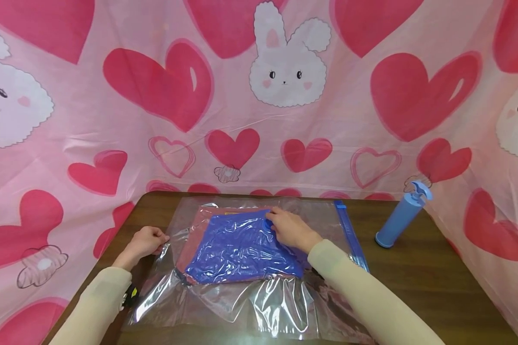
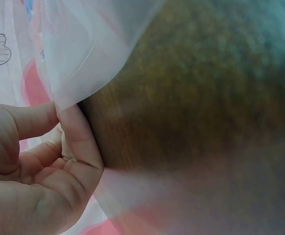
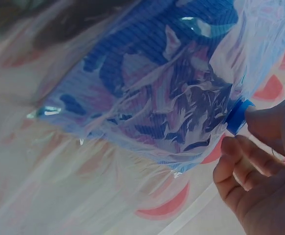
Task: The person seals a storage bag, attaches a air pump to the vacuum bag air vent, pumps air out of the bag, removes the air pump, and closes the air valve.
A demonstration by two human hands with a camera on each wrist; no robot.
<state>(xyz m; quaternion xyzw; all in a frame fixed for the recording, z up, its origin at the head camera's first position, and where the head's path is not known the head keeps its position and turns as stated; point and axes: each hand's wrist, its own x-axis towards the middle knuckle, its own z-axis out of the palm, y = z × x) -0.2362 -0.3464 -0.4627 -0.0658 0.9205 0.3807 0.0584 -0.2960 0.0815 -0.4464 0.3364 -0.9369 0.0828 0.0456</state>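
A clear plastic vacuum storage bag (image 1: 280,306) lies spread on the table, wrinkled and shiny. Inside it are a folded blue garment (image 1: 241,249) and a reddish-pink one (image 1: 195,235) beneath. With thumb and forefinger my left hand (image 1: 144,241) pinches the bag's left edge; the left wrist view shows the plastic (image 2: 86,63) between the fingertips. Over the blue garment's upper right, my right hand (image 1: 291,229) holds the bag's round blue valve cap (image 3: 238,117), seen close up in the right wrist view. Part of the cap is hidden behind the fingers.
A blue hand pump (image 1: 399,220) stands tilted in view at the right of the dark wooden table (image 1: 440,282). Along the bag's right side runs a blue zip strip (image 1: 350,235) with a slider (image 1: 340,204) at its far end. A heart-and-rabbit cloth (image 1: 285,129) hangs around the table.
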